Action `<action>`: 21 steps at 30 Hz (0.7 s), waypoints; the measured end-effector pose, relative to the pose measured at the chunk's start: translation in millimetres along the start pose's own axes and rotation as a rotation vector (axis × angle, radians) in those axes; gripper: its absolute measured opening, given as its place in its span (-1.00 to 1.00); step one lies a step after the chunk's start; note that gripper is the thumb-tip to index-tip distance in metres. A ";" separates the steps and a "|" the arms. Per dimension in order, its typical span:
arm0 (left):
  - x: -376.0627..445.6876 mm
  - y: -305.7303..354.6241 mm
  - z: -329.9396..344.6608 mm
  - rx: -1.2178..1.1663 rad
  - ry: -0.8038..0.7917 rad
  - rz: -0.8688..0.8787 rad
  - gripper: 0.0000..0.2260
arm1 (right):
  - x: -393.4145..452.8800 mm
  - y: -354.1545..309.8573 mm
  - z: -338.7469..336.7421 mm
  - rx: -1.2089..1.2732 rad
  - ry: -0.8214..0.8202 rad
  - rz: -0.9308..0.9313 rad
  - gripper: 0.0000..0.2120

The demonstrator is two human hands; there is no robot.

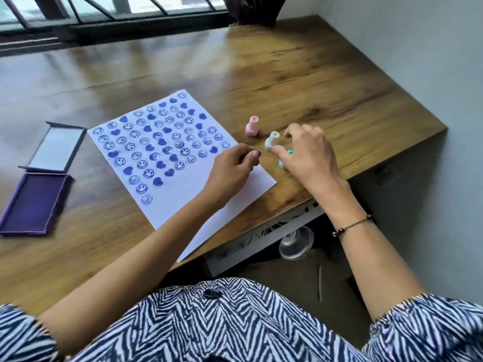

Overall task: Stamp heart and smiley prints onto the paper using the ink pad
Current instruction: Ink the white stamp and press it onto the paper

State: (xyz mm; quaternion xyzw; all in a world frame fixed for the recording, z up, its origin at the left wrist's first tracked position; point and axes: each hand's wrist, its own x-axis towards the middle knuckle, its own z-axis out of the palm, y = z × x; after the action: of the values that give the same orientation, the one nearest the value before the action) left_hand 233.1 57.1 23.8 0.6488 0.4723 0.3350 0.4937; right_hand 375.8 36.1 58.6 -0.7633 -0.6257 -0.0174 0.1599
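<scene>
A white paper lies on the wooden table, covered with several rows of blue heart and smiley prints. My left hand rests loosely curled on the paper's right edge and holds nothing. My right hand hovers with spread fingers over small stamps to the right of the paper. Its thumb touches the pale white stamp. A teal stamp is mostly hidden under that hand. A pink stamp stands upright just beyond. The open purple ink pad lies far left.
The ink pad's raised lid stands at its far side. The table's right edge runs close to the stamps, next to a grey wall. A dark object stands at the far corner by the window.
</scene>
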 end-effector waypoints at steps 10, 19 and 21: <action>-4.0 0.3 -28.7 -0.189 0.065 -0.055 -0.87 | 29.8 -22.8 8.7 0.222 -0.063 -0.059 -0.87; -27.6 -11.7 -91.4 -0.318 0.268 -0.007 -0.87 | 18.8 -102.8 10.9 1.124 -0.391 0.063 -0.92; -37.2 -18.4 -106.2 -0.312 0.340 -0.039 -0.90 | 18.1 -122.2 18.6 1.154 -0.446 0.038 -0.89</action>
State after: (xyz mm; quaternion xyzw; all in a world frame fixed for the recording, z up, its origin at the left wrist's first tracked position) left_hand 119.9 57.7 38.0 0.4895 0.5035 0.4990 0.5078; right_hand 259.2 78.5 72.2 -0.5500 -0.5389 0.4867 0.4124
